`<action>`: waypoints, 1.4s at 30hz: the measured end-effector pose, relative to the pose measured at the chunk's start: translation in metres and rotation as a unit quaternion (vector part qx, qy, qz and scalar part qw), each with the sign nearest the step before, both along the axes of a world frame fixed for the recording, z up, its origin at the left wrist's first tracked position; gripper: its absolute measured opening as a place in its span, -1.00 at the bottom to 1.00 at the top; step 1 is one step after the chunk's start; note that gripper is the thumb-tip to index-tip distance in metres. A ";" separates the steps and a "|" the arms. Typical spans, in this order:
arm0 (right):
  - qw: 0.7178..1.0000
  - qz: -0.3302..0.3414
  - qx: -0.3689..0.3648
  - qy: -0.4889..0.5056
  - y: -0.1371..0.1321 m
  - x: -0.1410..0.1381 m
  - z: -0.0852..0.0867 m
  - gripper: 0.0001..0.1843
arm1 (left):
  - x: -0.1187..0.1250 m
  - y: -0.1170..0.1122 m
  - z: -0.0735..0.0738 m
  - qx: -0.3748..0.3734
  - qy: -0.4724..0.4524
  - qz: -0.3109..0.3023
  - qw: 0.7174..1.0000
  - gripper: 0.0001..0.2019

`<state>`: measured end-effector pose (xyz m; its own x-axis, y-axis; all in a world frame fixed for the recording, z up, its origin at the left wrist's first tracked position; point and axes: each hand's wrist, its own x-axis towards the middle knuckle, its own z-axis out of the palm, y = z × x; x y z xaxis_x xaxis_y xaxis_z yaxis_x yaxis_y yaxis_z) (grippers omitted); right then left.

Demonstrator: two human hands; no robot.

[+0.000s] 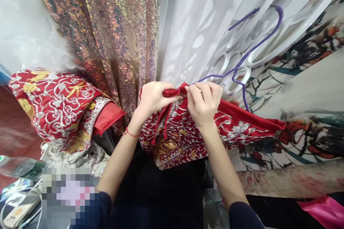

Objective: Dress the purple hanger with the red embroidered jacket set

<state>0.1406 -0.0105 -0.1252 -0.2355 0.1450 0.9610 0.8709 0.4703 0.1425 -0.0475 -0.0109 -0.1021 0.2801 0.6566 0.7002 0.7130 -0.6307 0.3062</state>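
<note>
A red embroidered garment (188, 143) with silver and gold patterns hangs across my lap, its plain red waistband running along the top. My left hand (156, 96) pinches the bunched band between thumb and fingers. Close beside it, my right hand (202, 102) grips the same band with curled fingers. Two thin red ties (162, 123) dangle below my left hand. Behind my right hand is a purple wire hanger (236, 66), its hook up and its lower part hidden by the garment. Whether the hanger is attached to the band cannot be seen.
Another red embroidered garment (61, 107) lies folded on the left. Sequined fabric (113, 25) and sheer white cloth (193, 18) hang ahead. A white ring-patterned hanger (255, 57) and floral fabric (301, 89) are right. A plastic bottle (23, 167) and cables sit at lower left.
</note>
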 end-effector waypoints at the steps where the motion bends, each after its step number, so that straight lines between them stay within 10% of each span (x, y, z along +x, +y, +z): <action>1: 0.999 -0.002 0.029 0.019 -0.007 -0.002 -0.007 -0.85 | 0.002 0.002 -0.001 -0.006 -0.004 0.009 1.000 -0.57; 4: 0.989 0.052 0.080 0.116 -0.033 -0.019 -0.044 -0.84 | 0.004 0.005 -0.003 -0.005 -0.012 0.022 1.000 -0.58; 7: 0.940 0.123 -0.090 0.304 -0.058 -0.046 -0.100 -0.94 | 0.004 0.006 -0.004 0.001 -0.011 0.022 1.000 -0.55; 12: 0.662 0.249 -0.461 0.536 -0.073 -0.082 -0.158 -0.68 | 0.005 0.001 -0.005 -0.001 -0.004 0.026 1.000 -0.54; 14: 0.617 0.258 -0.516 0.535 -0.071 -0.088 -0.162 -0.63 | 0.006 -0.001 -0.006 0.002 -0.004 0.032 0.999 -0.54; 27: 0.703 0.092 -0.464 0.531 -0.052 -0.101 -0.159 -0.82 | 0.013 -0.007 -0.020 0.026 -0.011 0.048 0.998 -0.64; 42: 0.565 0.268 -0.486 0.611 -0.064 -0.090 -0.158 -0.72 | 0.014 -0.006 -0.021 0.047 -0.024 0.034 0.998 -0.62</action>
<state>0.0507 -0.0748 -0.2835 0.2576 0.9661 -0.0183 -0.2637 0.0521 -0.9632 -0.0339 -0.0171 -0.1234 0.2014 0.6037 0.7713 0.7405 -0.6093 0.2835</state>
